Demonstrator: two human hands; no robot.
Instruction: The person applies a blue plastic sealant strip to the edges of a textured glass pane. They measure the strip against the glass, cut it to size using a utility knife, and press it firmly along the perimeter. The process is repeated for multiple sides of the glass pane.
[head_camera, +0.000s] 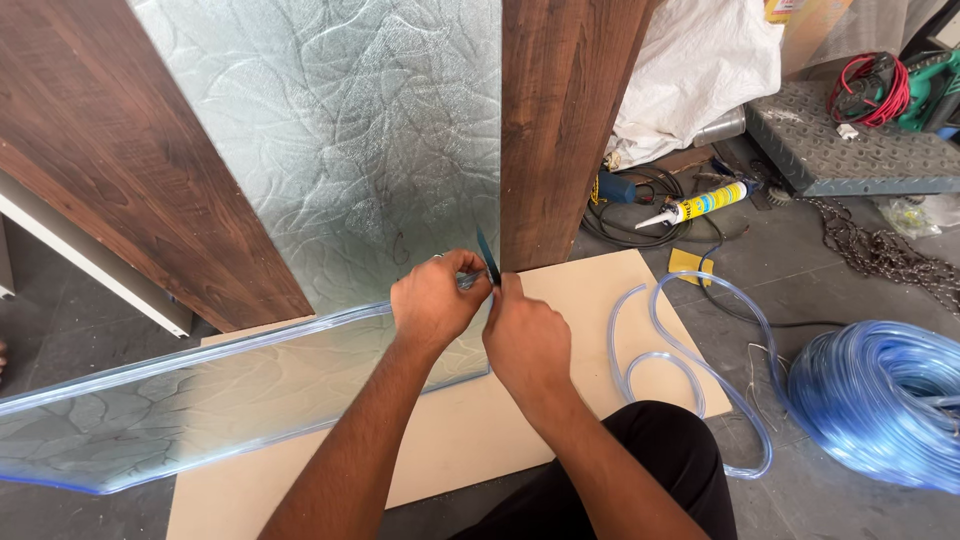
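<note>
I see the patterned glass pane lying flat, its corner right under my fingertips, clear blue tubing lining its edge. My left hand pinches the tubing end; my right hand grips a thin dark blade just above. Beyond my right fingers sits the tubing coil.

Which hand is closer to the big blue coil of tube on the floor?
The right hand. It is the one on the side of the coil of blue tube, though well apart from it. The left hand is farther away, just beyond the right hand, at the glass panel's corner.
</note>
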